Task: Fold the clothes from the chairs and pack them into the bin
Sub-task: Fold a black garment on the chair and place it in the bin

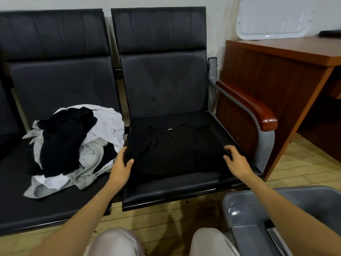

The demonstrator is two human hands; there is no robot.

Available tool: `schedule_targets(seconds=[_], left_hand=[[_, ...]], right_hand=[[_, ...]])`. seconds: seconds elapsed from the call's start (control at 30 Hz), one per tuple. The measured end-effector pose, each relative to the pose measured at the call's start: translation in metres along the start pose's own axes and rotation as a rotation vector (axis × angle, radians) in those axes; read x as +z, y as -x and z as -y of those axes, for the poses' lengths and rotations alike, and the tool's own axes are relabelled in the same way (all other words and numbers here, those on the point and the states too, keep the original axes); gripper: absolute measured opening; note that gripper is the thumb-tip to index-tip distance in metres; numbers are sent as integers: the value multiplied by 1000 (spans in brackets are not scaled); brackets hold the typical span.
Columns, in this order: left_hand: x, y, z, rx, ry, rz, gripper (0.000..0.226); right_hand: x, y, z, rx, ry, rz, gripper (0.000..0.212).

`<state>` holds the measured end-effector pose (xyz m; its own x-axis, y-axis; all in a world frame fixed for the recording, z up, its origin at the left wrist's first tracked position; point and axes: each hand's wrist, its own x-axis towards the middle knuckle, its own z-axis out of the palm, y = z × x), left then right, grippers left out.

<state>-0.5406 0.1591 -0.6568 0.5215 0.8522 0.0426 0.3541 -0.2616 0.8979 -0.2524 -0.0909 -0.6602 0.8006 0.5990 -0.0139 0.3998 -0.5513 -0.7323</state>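
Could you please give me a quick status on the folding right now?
Left hand and right hand pinch side edges of black garment on right seat. Bin lower right, nothing seen inside. Pile on left seat; nothing blocking.

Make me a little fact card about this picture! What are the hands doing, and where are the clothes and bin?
left hand: grips the left edge of the black cloth garment
right hand: grips its right edge
garment: flat on the right black padded chair seat
pile of black, white and grey clothes: on the left chair seat
grey plastic bin: on the floor, lower right; no clothes visible inside
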Motion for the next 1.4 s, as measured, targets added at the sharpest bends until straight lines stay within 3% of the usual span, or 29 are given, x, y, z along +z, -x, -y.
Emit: schedule_targets(seconds=[0.07, 0.17, 0.27, 0.4, 0.6, 0.73, 0.87, 0.97, 1.13, 1.4], left_hand=[[-3, 3, 0, 39, -22, 80, 30], [-9, 6, -27, -43, 26, 179, 34], [-20, 8, -66, -9, 137, 255, 35], [-47, 6, -128, 98, 393, 212, 46], [-114, 11, -221, 241, 713, 3, 60], [-151, 16, -223, 117, 518, -56, 55], [-168, 24, -224, 127, 720, -144, 43], [-178, 22, -217, 89, 737, -186, 35], [-180, 19, -210, 46, 693, -116, 26], [-172, 21, -210, 26, 657, -53, 25]], right_hand=[[-2, 2, -2, -9, 33, 39, 29], [-15, 3, 18, -54, -14, 50, 21], [-33, 2, 59, -58, -334, 99, 22], [-77, 8, 131, -175, -571, 60, 18], [-158, 26, 218, -333, -924, -113, 25], [-181, 45, 234, -304, -877, -171, 28], [-187, 61, 239, -280, -938, -279, 32], [-187, 62, 237, -232, -926, -317, 29], [-181, 60, 236, -203, -776, -317, 27], [-172, 55, 233, -99, -771, -265, 30]])
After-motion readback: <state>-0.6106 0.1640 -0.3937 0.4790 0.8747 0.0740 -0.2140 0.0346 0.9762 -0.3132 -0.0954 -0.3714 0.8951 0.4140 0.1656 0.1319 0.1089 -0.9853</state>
